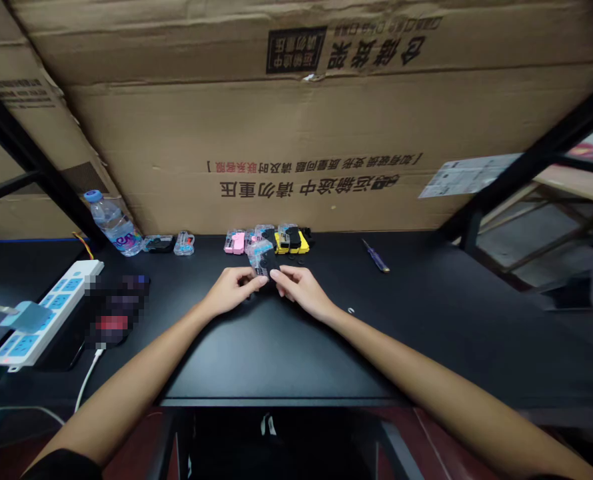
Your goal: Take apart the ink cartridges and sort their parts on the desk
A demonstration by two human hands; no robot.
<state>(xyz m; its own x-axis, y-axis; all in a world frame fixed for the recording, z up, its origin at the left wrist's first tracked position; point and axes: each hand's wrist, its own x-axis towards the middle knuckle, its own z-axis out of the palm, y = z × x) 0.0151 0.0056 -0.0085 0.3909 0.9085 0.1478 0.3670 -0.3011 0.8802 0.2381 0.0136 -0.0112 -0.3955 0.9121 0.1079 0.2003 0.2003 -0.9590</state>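
1. Your left hand (234, 291) and right hand (304, 290) pinch the clear-and-black piece (265, 261) at frame centre.
2. Caution: uneven fingertip pressure may let it slip onto the bench (216, 360).
3. Excess forward travel may knock the yellow piece (304, 245) just behind.

- We see a blue-capped bottle (112, 221) at our left.
- We have a white power strip (71, 277) holding a blue adapter (28, 317).
- Facing us, printed cardboard (296, 133) bears a white label (466, 175).
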